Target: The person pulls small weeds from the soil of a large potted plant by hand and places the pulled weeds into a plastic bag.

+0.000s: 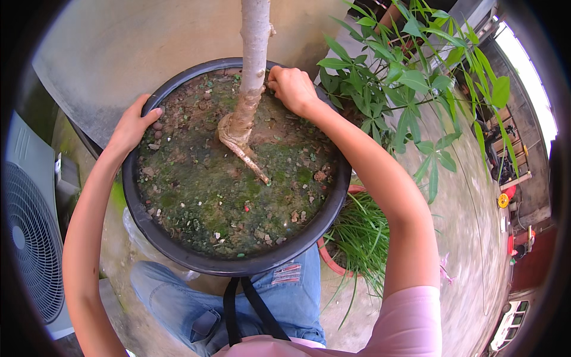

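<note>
A wide black plant pot full of dark, mossy soil stands in front of me. From the soil rises a pale tree trunk with a stubby root reaching toward me. At the far left rim, my left hand grips the pot, its thumb over the edge and the other fingers mostly hidden outside. My right hand is closed at the far side of the soil, just right of the trunk. Its fingertips are curled under, so anything they hold is hidden. Small stones and crumbs dot the soil.
Leafy green branches spread at the right, close to my right arm. A reddish pot with grassy leaves stands right of the black one. A fan unit is at the left, and a pale wall rises behind.
</note>
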### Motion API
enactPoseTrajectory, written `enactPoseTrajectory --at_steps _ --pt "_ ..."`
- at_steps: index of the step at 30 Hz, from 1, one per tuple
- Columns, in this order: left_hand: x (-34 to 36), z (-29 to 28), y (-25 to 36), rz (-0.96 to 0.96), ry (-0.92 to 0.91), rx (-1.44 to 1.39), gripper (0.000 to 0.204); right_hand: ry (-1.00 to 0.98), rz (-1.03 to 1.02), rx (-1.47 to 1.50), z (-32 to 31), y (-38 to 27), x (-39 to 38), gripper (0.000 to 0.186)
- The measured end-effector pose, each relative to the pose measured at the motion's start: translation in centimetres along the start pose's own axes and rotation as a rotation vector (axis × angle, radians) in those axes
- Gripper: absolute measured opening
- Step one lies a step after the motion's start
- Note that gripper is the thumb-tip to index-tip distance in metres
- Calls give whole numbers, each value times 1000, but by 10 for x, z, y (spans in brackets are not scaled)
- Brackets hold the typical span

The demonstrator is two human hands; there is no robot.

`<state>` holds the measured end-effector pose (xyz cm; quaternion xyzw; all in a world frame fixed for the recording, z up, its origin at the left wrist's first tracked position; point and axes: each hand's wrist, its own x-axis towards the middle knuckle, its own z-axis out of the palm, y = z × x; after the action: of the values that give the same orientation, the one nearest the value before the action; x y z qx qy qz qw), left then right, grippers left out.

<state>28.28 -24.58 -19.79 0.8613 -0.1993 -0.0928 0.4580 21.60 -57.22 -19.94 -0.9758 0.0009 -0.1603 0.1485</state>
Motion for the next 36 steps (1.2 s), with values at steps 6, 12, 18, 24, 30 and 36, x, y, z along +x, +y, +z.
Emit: enactPoseTrajectory --at_steps 6,12,18,24,30,36 --pt "-1 2 1 -18 -13 -48 22 129 -119 13 -3 -2 -5 9" --pt "-3 -1 5 -40 -44 -20 23 209 48 215 -48 5 9 15" --pt "-1 0 2 -8 -32 10 22 -94 -352 -365 -29 12 4 21" --pt "-3 1 6 -41 -40 -35 23 -221 -416 -757 -19 0 10 11" --pt "0 1 3 -25 -33 -12 24 -199 -439 -761 -11 1 6 11" --pt "-1 1 4 -10 -32 -14 25 14 -238 -338 -42 7 4 13"
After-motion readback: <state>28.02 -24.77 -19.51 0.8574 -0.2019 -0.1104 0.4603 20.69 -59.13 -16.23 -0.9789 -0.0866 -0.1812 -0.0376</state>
